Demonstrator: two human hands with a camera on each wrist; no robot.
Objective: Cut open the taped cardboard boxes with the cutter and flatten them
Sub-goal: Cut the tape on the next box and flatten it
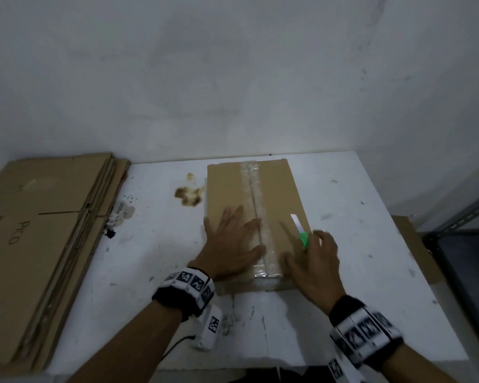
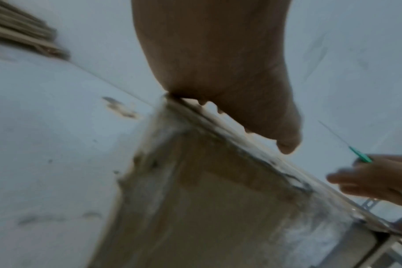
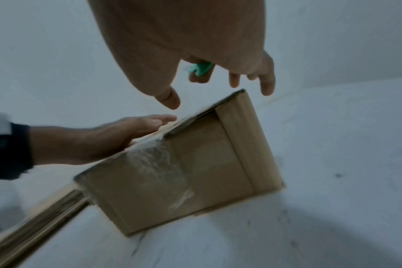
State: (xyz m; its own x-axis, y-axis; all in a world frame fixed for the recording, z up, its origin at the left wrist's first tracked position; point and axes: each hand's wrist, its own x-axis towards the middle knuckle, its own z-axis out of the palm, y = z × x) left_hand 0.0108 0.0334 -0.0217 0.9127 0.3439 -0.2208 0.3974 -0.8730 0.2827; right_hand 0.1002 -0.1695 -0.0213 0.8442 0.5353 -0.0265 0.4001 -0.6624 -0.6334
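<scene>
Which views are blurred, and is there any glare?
Head view: right hand motion-smeared, left hand and box sharp, mild sheen on the tape. Left wrist view: heavy blur throughout. Right wrist view: soft, dim, stack of flattened cardboard streaked.

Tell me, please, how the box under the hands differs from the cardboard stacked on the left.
The taped box stands assembled and closed; the cardboard stack lies flattened in layers. The box carries clear tape along its seam and the left hand rests on it; the stack is untouched. Both are plain brown, on the white table.
</scene>
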